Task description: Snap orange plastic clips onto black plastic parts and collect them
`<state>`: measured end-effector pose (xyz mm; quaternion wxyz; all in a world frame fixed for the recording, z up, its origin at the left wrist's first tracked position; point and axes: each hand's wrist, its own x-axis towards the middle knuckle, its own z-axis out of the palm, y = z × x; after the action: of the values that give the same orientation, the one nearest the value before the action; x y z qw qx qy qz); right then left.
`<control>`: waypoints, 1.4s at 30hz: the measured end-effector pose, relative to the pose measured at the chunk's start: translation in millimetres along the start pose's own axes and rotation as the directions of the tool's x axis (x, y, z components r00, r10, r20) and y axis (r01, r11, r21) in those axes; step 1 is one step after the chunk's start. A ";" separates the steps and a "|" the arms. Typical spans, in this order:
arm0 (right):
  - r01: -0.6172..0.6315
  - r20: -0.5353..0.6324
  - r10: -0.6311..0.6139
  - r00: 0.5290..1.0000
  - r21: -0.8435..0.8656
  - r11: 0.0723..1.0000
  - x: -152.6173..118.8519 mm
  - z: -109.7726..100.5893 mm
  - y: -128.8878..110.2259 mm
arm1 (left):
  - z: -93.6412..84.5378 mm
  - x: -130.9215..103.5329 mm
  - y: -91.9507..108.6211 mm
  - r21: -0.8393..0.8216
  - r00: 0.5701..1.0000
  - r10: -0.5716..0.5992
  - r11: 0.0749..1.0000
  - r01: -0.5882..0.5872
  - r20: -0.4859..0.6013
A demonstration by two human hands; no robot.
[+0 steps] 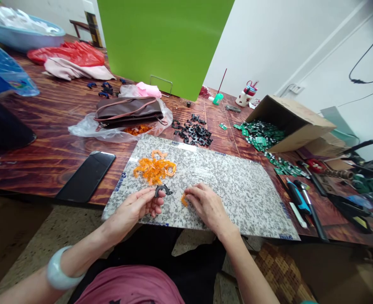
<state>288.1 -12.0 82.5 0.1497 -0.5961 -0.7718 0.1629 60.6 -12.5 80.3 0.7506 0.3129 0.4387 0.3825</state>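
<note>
My left hand [145, 203] pinches a small black curved plastic part [163, 189], its arch facing up, above the near edge of a speckled grey stone slab [237, 185]. To the right, the fingers of my right hand [205, 204] close on a small orange curved plastic part [184, 199], low over the slab. A heap of orange translucent curved parts [154, 169] lies on the slab just beyond my left hand. Near the slab's middle rests a small bunch of thin, pale pieces [203, 172], too fine to name.
Behind the slab lies a pile of black parts [194, 131]. Green circuit boards [262, 134] spill from a cardboard box [294, 120] at right, near a hammer [311, 209] and blue cutter [297, 196]. A phone [86, 176] lies left; a brown bag [129, 110] sits behind it.
</note>
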 end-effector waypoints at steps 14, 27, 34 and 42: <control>0.111 -0.344 0.090 0.935 0.521 0.846 -22.6 -12.6 -47.8 | 8.1 -0.8 -11.2 0.193 0.981 0.156 0.965 -0.176 0.114; 0.185 -0.459 0.104 0.882 0.541 0.820 -26.6 8.4 -59.1 | 12.7 -10.3 -14.3 0.377 0.937 0.255 0.865 -0.332 0.239; 0.169 -0.464 0.140 0.875 0.562 0.810 -28.9 11.4 -58.1 | 11.8 -11.9 -13.5 0.457 0.913 0.290 0.796 -0.397 0.287; 0.164 -0.477 0.149 0.866 0.553 0.817 -33.5 10.4 -60.2 | 10.3 -12.5 -16.5 0.487 0.928 0.244 0.797 -0.358 0.282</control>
<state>239.5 -59.4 97.8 0.5181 -0.5405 -0.6224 0.2280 70.7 -32.9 76.5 0.6052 0.6112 0.3915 0.3270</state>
